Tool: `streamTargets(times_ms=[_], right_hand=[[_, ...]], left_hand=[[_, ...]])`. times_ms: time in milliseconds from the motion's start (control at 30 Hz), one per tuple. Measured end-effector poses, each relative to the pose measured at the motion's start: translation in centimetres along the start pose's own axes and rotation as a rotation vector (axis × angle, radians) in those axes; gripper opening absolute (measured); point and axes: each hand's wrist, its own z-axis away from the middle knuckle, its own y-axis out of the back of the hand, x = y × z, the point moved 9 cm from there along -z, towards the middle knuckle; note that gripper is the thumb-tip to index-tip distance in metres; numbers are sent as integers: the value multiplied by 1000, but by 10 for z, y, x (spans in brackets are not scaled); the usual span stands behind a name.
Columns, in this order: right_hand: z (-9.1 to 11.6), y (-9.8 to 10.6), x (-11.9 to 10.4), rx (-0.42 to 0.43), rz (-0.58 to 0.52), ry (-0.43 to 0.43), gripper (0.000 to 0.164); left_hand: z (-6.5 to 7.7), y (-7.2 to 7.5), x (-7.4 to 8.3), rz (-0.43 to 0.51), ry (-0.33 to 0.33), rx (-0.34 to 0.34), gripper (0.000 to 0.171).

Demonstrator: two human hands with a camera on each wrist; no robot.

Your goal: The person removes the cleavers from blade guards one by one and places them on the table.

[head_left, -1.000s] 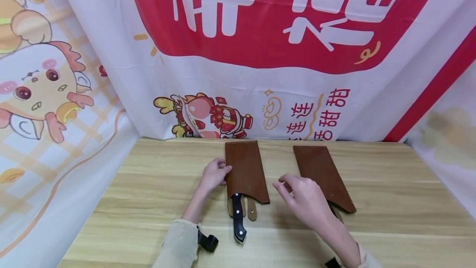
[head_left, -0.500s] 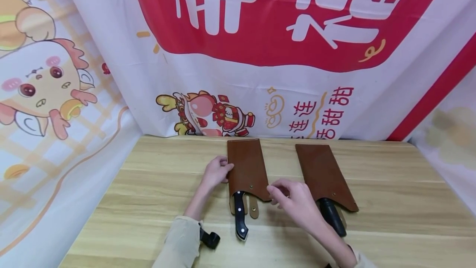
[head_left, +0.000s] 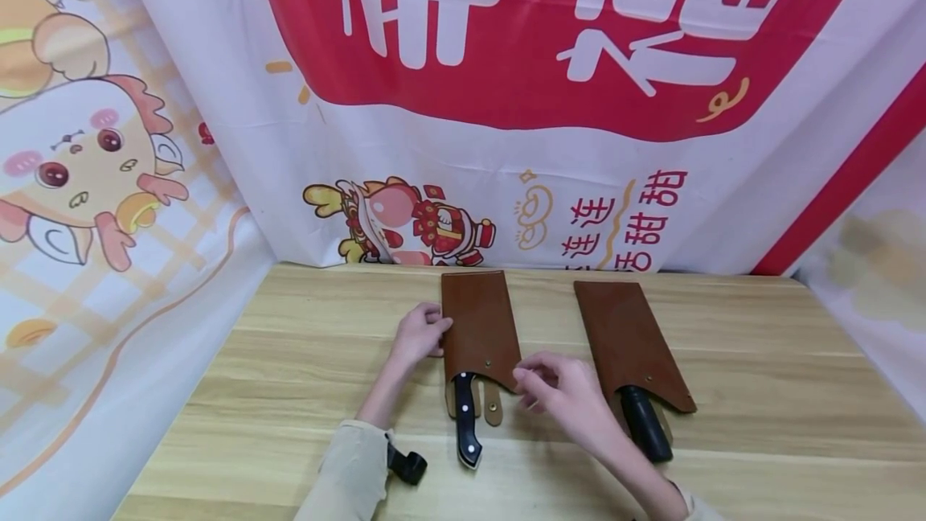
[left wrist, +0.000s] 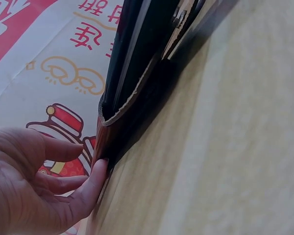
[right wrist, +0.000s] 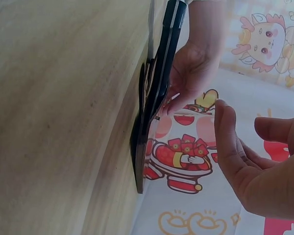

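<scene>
A brown leather knife sheath (head_left: 479,320) lies on the table, with the black riveted handle of a knife (head_left: 465,416) sticking out of its near end. A loose strap (head_left: 493,403) with a snap lies beside that handle. At the sheath's left edge is my left hand (head_left: 419,332); in the left wrist view one fingertip (left wrist: 98,171) touches the edge and the thumb (left wrist: 63,149) is apart from the fingers. My right hand (head_left: 564,388) is raised by the sheath's lower right corner, fingers loosely bent, nothing in them; the right wrist view shows a gap between it and the sheath.
To the right lies a second brown sheath (head_left: 629,332) with a black knife handle (head_left: 646,424) in it, partly behind my right forearm. The wooden table (head_left: 289,392) ends at a printed cloth (head_left: 463,183). A black wrist mount (head_left: 408,466) sits by my left sleeve.
My right hand has moved left, from near the second sheath to the first one's lower right corner, uncovering the second knife's handle. My left hand keeps its place at the edge.
</scene>
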Motion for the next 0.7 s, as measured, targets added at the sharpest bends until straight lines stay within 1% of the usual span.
streamTargets(times_ms=[400,600,700], right_hand=[[3,-13,9,-49,-75,-44,16],[5,-20,11,-70,-44,-39,16],[6,-25,12,-115,-36,-26,17]], left_hand=[[0,1,0,3,-3,10,44],[3,2,2,27,-9,12,44],[4,3,2,18,-10,13,44]])
